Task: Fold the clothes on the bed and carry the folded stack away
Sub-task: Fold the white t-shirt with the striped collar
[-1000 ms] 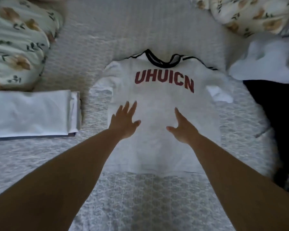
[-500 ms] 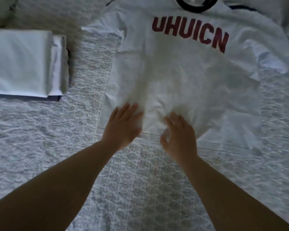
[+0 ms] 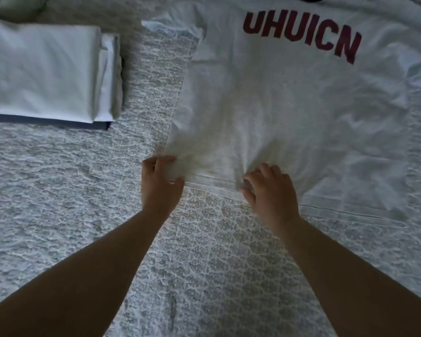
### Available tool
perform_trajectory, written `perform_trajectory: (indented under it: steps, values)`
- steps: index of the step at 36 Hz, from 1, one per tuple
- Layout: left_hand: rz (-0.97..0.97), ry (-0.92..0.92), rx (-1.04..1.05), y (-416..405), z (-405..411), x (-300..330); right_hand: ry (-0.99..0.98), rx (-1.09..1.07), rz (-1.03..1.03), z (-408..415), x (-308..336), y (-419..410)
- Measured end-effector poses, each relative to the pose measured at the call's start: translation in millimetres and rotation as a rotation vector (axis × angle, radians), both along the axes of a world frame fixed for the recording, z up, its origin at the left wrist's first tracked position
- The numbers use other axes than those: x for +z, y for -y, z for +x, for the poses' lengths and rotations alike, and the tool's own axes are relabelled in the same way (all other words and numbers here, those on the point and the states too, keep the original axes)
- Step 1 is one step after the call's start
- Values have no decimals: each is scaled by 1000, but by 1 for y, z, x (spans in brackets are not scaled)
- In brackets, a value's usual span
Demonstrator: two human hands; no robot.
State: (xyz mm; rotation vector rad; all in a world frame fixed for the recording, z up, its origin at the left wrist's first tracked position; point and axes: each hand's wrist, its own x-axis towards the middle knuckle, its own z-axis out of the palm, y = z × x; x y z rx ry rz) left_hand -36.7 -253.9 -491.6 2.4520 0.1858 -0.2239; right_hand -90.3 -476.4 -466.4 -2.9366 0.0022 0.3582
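Gathering the hem now: both hands have come down from the chest of the white T-shirt (image 3: 289, 113) to its near edge, and the flat, spread fingers of a moment ago have curled into the cloth. Fabric bunches and radiates creases from each hold, where half a second back the hands only lay on it. View has closed in too; the red lettering sits near the top of frame, the collar nearly cut off.

Reading: smoothing looks finished, first fold about to start, likely hem carried up toward the collar. That is a guess from the hold alone.

Left hand (image 3: 159, 183): at the shirt's near-left corner, thumb under or against the hem, fingers curled over the top, pinching a wad of cloth. Right hand (image 3: 270, 193): further along the hem toward the middle, fingers bent and dug into a pucker of fabric; thumb side partly hidden, but it reads as a pinch, not a flat press.

Shirt lies face up, spread on the patterned bedspread (image 3: 71, 195), the right part of the hem still flat and unheld. Folded stack (image 3: 44, 69) of pale clothes sits well apart, far left.
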Motion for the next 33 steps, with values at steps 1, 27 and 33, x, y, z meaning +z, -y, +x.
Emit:
perform_trajectory:
  steps: [1, 27, 33]
  values:
    - [1, -12, -32, -2, -1, 0, -6, 18, -23, 1, 0, -1]
    - [-117, -20, 141, -23, -4, 1, 217, 119, 78, 5, -2, -23]
    - [-234, -119, 279, -32, -7, 1, 247, 258, 177, -11, 1, -28]
